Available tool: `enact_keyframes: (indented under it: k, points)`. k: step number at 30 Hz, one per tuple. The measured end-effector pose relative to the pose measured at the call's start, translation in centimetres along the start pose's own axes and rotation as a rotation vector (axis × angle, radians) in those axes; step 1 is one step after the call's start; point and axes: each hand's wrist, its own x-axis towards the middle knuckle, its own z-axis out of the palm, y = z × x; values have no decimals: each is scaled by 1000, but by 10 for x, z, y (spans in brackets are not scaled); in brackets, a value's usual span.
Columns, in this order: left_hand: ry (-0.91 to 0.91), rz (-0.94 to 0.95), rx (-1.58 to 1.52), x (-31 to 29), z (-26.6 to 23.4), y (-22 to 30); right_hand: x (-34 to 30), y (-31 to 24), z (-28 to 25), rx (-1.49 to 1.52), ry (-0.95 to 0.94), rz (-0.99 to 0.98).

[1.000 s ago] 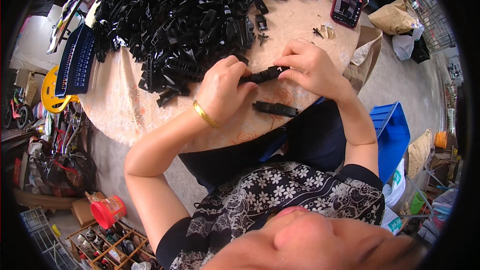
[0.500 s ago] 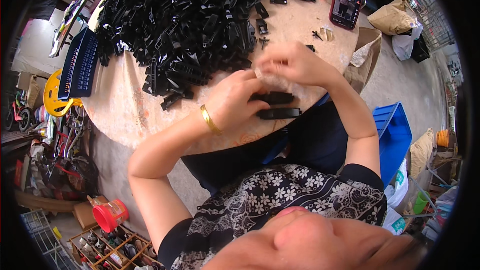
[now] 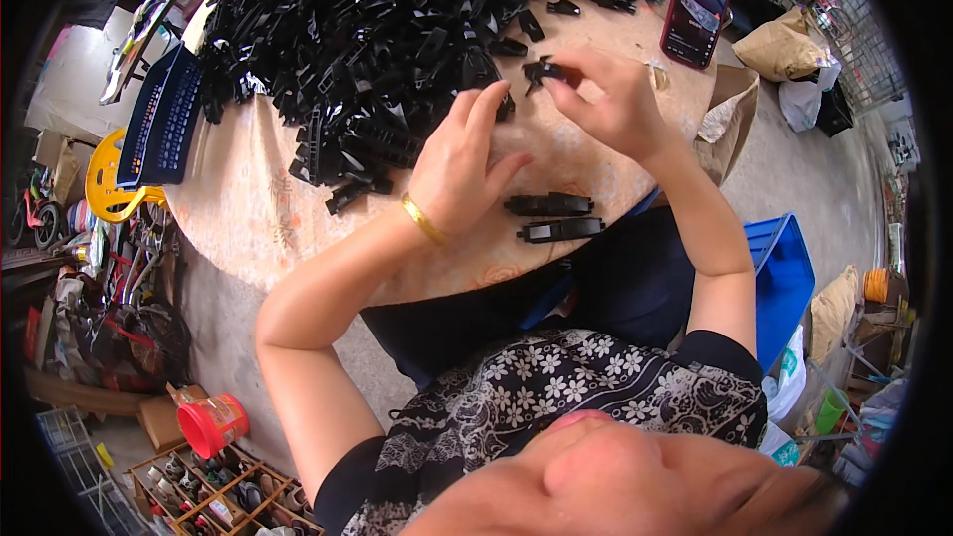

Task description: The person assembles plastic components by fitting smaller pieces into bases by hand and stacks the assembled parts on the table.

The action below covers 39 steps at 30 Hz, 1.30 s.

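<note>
A big heap of black plastic parts [image 3: 347, 30] covers the far side of the round table. My right hand [image 3: 617, 107] is closed, pinching a small black plastic part [image 3: 542, 70] between thumb and fingertips over the table, just right of the heap. At the heap's near edge is my left hand [image 3: 459, 161], with a gold bangle at the wrist. Its thumb is spread from its fingers, and the fingertips come close to a black piece. Nothing shows in its grasp. Two long black parts [image 3: 561, 229] lie side by side near the table's front edge.
A phone [image 3: 697, 8] stands upright at the table's [image 3: 238, 228] far right. On the left, a dark blue basket [image 3: 159, 119] rests by a yellow stool [image 3: 107, 179]. A blue plastic bin [image 3: 784, 278] is on the right, and a red bucket [image 3: 213, 425] at lower left.
My right hand has moved slightly right and now shows a black part in its pinch. My left hand has opened away from the two long parts, its fingers now reaching toward the heap.
</note>
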Motion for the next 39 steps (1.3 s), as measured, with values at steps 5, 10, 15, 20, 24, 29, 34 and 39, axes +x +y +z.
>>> enact_keyframes:
  k: [5, 10, 15, 20, 24, 29, 34, 39]
  points:
    - [40, 197, 127, -2, 1, -6, -11, -33, -17, 923, -385, 707]
    - [-93, 137, 83, -7, 2, 5, -1, 12, -17, 637, -444, 654]
    - [-139, 149, 117, -9, 4, 3, 1, 45, 5, -154, -220, 15]
    - [-135, 50, 72, -9, -2, -1, 2, -4, -9, 114, -367, 449]
    - [-127, 55, 106, -9, -3, -2, -22, -24, -17, 578, -331, 325]
    - [-124, 30, 85, -8, -2, -2, -32, -23, -32, 303, -370, 243]
    - [-137, 62, 102, -6, -4, -5, -32, -20, -36, 172, -363, 132]
    - [-180, 52, 60, -2, 0, -2, -28, -20, -28, 186, -400, 92]
